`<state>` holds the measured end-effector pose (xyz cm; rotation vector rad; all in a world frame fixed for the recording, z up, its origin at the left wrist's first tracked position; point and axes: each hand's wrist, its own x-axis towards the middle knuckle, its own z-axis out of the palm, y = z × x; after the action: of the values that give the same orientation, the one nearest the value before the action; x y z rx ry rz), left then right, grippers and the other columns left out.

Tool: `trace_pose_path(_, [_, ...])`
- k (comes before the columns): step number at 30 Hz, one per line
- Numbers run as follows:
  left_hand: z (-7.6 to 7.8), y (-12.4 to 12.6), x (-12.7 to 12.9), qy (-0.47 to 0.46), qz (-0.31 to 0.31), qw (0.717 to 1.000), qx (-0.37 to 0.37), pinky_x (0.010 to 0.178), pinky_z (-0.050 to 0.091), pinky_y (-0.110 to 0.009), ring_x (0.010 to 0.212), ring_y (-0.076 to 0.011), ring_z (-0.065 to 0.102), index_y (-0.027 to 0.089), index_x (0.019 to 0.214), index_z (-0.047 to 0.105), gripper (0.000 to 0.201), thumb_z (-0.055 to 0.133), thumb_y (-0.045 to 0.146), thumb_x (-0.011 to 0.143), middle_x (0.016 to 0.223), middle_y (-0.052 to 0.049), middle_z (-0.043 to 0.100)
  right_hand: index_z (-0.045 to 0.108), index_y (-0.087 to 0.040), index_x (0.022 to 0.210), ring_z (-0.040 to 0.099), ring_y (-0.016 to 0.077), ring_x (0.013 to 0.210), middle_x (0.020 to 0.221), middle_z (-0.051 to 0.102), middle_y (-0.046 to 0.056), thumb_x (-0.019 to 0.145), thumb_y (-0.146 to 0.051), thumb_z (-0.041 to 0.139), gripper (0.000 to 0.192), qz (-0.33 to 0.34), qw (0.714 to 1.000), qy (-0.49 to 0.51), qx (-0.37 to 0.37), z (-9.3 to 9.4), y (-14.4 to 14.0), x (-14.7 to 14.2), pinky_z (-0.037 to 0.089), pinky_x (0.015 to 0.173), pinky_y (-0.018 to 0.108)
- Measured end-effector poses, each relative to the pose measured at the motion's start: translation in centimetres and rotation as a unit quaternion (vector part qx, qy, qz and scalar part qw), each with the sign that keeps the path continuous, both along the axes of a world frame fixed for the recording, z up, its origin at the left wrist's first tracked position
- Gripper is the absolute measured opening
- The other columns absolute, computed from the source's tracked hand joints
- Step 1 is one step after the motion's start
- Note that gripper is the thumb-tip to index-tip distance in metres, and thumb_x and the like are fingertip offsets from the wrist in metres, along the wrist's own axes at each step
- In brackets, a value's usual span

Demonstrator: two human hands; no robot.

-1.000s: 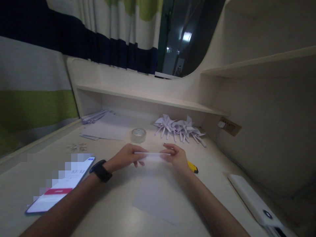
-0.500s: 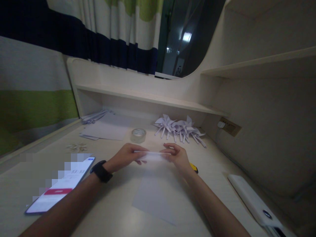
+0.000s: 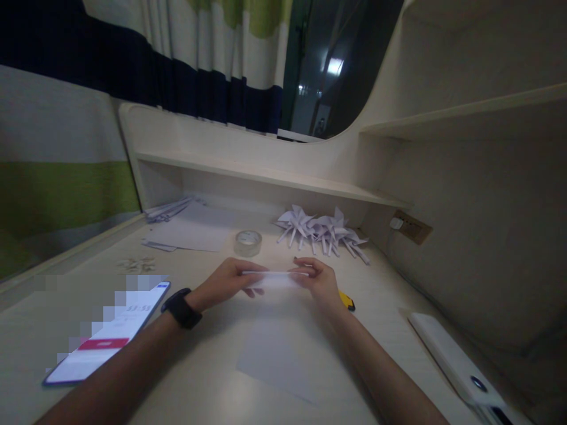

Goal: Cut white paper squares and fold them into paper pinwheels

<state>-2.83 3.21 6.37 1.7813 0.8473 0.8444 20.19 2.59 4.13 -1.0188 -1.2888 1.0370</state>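
Between my two hands a white sheet of paper (image 3: pixel 278 280) is held up above the desk, its top edge rolled or folded into a narrow band. My left hand (image 3: pixel 230 280) pinches the left end with thumb and fingers; a dark watch is on that wrist. The right end is pinched by my right hand (image 3: pixel 316 277), one finger raised. Below them another white piece of paper (image 3: pixel 277 360) shows on the desk; whether it joins the held sheet I cannot tell. A yellow tool (image 3: pixel 347 300) is partly hidden behind my right wrist.
Several paper pinwheels (image 3: pixel 319 227) lie at the back right. A tape roll (image 3: pixel 248 243) sits beyond my hands, with stacked paper (image 3: pixel 199 227) to its left. A phone (image 3: pixel 106 336) and small pale pieces (image 3: pixel 136 265) are at left; a white device (image 3: pixel 452 357) is at right.
Almost nothing differs. The hands and the held paper have shifted very slightly, and both hands keep the same pinch.
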Motion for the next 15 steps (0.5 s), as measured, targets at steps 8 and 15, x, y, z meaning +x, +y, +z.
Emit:
trace_pose_path(8, [0.30, -0.21, -0.09, -0.030, 0.015, 0.999, -0.016, 0.058, 0.053, -0.027, 0.062, -0.0182, 0.068, 0.010, 0.105, 0.070, 0.037, 0.065, 0.037, 0.080, 0.078, -0.010, 0.074, 0.065, -0.020, 0.091, 0.068, 0.0220, 0.068, 0.078, 0.074, 0.004, 0.054, -0.034, 0.082, 0.043, 0.022, 0.999, 0.029, -0.006, -0.06, 0.08, 0.24, 0.056, 0.057, 0.033])
trace_pose_path(15, [0.23, -0.09, -0.33, -0.052, 0.009, 0.998, -0.026, 0.062, 0.054, -0.029, 0.064, -0.0182, 0.068, 0.010, 0.100, 0.071, 0.032, 0.069, 0.032, 0.077, 0.080, -0.011, 0.074, 0.065, -0.019, 0.091, 0.069, 0.0199, 0.074, 0.082, 0.074, 0.005, 0.056, -0.027, 0.083, 0.040, 0.043, 0.998, 0.032, 0.017, -0.46, 0.24, 0.61, 0.054, 0.067, 0.031])
